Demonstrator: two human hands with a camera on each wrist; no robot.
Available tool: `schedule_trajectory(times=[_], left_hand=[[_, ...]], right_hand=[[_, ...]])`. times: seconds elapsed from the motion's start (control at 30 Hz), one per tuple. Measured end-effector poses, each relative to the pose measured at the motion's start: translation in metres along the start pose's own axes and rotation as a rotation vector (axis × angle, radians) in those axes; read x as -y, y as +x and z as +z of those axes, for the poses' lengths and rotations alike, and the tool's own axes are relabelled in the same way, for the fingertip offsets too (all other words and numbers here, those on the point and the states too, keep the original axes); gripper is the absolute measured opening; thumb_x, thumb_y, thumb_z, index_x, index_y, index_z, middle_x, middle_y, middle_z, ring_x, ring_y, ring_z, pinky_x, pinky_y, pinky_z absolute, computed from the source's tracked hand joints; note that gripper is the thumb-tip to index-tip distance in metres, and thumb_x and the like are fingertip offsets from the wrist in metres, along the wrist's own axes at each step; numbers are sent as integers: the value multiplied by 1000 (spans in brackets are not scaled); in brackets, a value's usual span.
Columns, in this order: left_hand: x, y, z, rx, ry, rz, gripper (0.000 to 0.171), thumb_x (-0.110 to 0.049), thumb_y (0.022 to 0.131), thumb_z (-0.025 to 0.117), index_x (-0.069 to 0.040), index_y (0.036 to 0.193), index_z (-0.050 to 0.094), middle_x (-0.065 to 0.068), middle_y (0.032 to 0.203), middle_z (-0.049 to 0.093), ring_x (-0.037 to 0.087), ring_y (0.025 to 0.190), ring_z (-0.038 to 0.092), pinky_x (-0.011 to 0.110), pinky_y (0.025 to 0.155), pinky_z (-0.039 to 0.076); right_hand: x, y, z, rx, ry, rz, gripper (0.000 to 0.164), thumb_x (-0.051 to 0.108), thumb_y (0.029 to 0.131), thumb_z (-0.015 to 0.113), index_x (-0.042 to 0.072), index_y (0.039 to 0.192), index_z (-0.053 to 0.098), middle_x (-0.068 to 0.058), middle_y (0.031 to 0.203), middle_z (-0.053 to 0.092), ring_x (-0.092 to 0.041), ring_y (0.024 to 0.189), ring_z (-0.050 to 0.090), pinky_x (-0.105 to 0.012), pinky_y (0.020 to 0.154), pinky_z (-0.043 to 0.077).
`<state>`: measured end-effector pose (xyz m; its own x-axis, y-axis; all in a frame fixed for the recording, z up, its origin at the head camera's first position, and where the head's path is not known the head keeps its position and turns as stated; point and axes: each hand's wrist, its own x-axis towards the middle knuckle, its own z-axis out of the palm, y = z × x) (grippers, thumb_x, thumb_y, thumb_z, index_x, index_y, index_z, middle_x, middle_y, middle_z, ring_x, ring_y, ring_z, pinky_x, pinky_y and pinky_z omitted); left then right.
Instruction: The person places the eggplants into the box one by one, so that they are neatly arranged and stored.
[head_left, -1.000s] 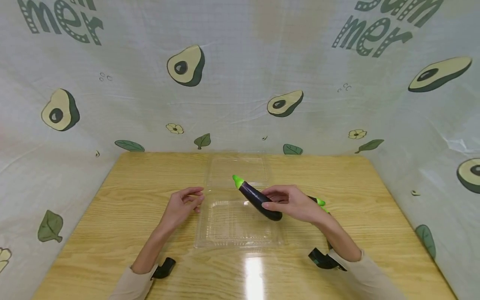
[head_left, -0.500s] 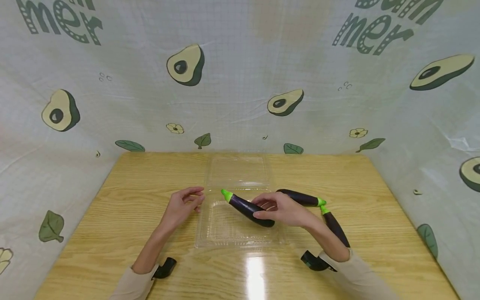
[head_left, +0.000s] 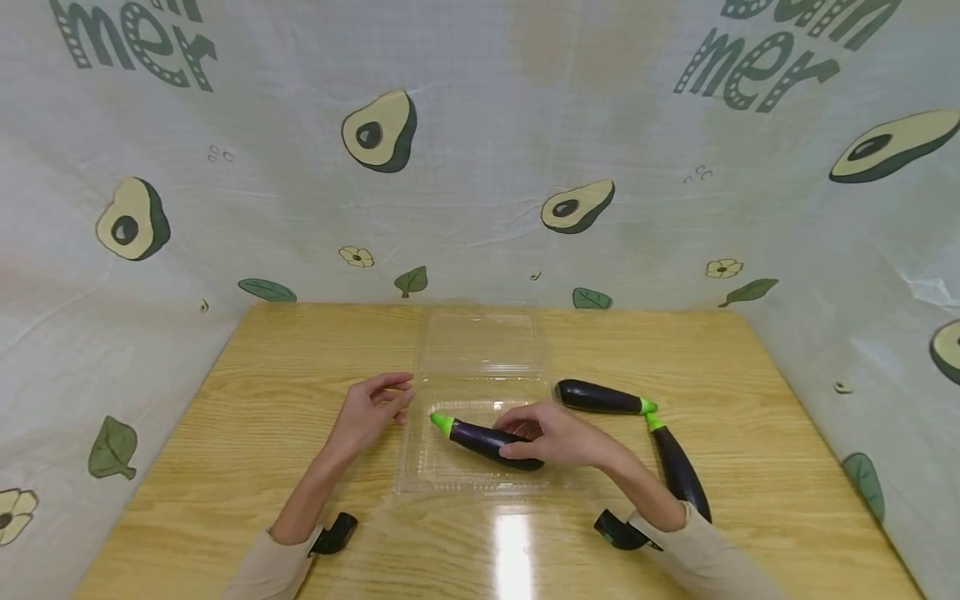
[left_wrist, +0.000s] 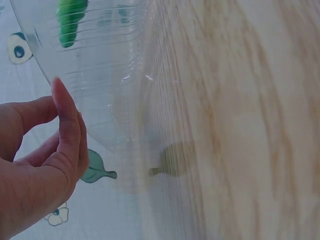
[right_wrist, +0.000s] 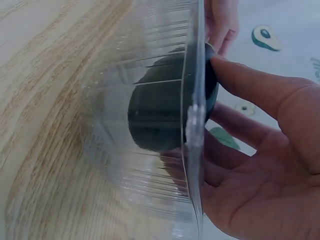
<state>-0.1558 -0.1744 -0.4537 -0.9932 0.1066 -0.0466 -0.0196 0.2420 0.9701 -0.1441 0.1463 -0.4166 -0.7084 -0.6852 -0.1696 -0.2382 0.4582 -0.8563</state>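
Note:
A clear plastic clamshell box (head_left: 408,467) lies unfolded on the table, its lid toward the back. My right hand (head_left: 558,435) grips a dark purple eggplant (head_left: 480,439) by its blunt end, with thumb and fingers on either side. The eggplant lies low within the box's base, its green stem end pointing left. Through the clear wall in the right wrist view, the blunt end of the eggplant (right_wrist: 157,107) shows below the rim. My left hand (head_left: 367,412) is at the box's left side, fingers loosely bent, a fingertip right at the rim in the left wrist view.
Two more eggplants lie right of the box: one eggplant (head_left: 600,397) crosswise, the other eggplant (head_left: 678,471) slanting toward the front, their green ends meeting. A cloth (head_left: 480,167) printed with avocados hangs behind the wooden table (head_left: 300,350) and at its sides.
My right hand has lowered the eggplant leftward and toward the front, down into the box's base. The two eggplants at the right have come into fuller view. The left hand stays by the rim.

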Motion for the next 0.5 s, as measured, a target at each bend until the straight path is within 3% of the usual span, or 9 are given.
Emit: schedule_trajectory(times=[0.2,0.5], left_hand=[[2,0,1,2,-8,4,39,-7,100,69,8,135,61,22,120,66,42,100,67,37,71,64],[1,0,1,-1,-3,6,38,-6,100,69,8,135,61,21,119,65,40,98,67,38,72,64]], right_hand=[[0,1,5,22,-63,-22,31,20,100,71,2,124,70,-5,113,71,-21,105,67,-38,94,57],[2,1,6,56,-138,-8,33,22,100,71,3,127,70,-7,121,70,-26,113,65,-36,94,56]])
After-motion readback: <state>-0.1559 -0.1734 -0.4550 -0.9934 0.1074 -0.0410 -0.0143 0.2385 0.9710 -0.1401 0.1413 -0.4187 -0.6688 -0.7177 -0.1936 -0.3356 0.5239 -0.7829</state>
